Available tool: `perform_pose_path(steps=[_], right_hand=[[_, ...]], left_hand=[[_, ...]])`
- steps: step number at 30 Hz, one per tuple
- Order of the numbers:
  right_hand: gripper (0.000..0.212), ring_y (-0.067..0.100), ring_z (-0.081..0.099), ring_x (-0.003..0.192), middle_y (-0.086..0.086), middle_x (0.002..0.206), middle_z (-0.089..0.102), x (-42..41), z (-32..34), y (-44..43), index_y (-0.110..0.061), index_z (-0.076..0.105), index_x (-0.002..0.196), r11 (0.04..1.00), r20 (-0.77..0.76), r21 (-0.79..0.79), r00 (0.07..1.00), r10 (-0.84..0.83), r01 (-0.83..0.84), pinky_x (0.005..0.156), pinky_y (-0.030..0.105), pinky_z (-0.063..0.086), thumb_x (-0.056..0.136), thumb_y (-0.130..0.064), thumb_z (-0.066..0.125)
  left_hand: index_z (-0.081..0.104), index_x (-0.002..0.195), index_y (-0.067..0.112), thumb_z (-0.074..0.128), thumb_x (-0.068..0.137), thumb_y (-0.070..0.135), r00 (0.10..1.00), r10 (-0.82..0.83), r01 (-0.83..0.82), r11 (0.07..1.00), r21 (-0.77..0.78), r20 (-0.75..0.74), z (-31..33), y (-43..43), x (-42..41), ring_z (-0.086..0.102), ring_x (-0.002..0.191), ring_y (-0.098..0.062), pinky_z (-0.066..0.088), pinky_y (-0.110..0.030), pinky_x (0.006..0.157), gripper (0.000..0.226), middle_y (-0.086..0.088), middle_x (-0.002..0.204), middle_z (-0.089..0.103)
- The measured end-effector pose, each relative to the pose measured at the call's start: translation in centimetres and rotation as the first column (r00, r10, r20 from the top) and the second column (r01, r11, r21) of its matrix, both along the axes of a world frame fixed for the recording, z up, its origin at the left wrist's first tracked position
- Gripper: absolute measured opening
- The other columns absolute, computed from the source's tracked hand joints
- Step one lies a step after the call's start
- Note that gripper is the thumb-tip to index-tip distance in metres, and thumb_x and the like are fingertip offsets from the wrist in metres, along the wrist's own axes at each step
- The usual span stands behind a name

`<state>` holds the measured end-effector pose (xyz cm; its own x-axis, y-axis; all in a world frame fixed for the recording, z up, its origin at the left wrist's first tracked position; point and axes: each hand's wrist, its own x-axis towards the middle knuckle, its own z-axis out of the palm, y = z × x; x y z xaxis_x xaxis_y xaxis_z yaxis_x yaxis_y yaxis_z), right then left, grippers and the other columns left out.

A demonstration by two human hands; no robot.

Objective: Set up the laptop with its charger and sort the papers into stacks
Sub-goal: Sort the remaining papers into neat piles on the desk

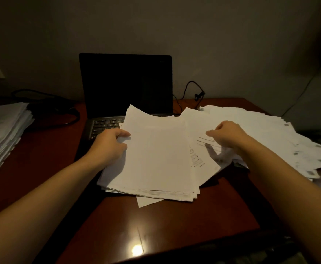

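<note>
A black laptop (125,84) stands open with a dark screen at the back of the table. A bundle of white sheets (155,159) lies over its keyboard and front edge. My left hand (110,145) grips the bundle's left edge, thumb on top. My right hand (226,136) hovers with curled fingers over printed sheets (203,147) at the edge of a wide loose spread of papers (270,134) on the right; whether it pinches a sheet is unclear. A thin black charger cable (190,90) loops behind the laptop's right side.
A tall stack of papers (1,134) sits at the far left beside black cables (60,109). The dark red wooden table (155,225) shows a light glare near its front edge. A grey wall rises behind, and a light sofa (312,103) stands at right.
</note>
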<state>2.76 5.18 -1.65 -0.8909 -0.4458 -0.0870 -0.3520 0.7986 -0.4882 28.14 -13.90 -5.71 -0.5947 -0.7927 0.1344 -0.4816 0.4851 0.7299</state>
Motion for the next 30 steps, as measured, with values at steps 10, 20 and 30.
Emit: perform_pose_path(steps=[10, 20, 30], right_hand=[[0.061, 0.027, 0.062, 0.085, 0.014, 0.119, 0.054, 0.1, 1.2, 3.6, -0.016, 0.041, 0.134, 0.984, 0.341, -0.14, 0.938, -0.058, 0.112, 0.065, 0.037, 0.059, 0.087, -0.038, 0.074], [0.05, 0.027, 0.061, 0.081, 0.012, 0.108, 0.063, 2.2, 2.6, 3.4, -0.012, 0.052, 0.125, 0.966, 0.189, 0.256, 0.982, -0.009, -0.04, 0.056, 0.034, 0.047, 0.095, -0.052, 0.057], [0.056, 0.032, 0.058, 0.109, 0.017, 0.135, 0.055, 2.3, 3.0, 4.5, -0.009, 0.038, 0.146, 0.96, 0.384, 0.245, 0.923, 0.029, -0.132, 0.09, 0.038, 0.046, 0.104, -0.046, 0.041]], left_hand=[[0.067, 0.129, 0.012, 0.062, 0.095, 0.002, 0.999, 0.011, -0.013, 0.999, -0.033, -0.037, -0.5, 1.0, -2.1, 0.055, 0.125, -0.016, 0.039, -0.022, 0.099, 0.036, -0.001, 0.132, 0.065], [0.066, 0.132, 0.013, 0.065, 0.095, 0.007, 1.0, 0.021, -0.021, 0.999, -0.036, 0.009, -0.4, 1.4, -2.6, 0.054, 0.129, -0.02, 0.042, -0.033, 0.107, 0.037, -0.002, 0.137, 0.062], [0.069, 0.128, 0.014, 0.069, 0.093, 0.012, 0.998, -0.026, 0.028, 0.999, -0.024, 0.057, -0.2, 1.2, -2.5, 0.055, 0.127, -0.019, 0.041, -0.034, 0.11, 0.035, -0.002, 0.133, 0.065]])
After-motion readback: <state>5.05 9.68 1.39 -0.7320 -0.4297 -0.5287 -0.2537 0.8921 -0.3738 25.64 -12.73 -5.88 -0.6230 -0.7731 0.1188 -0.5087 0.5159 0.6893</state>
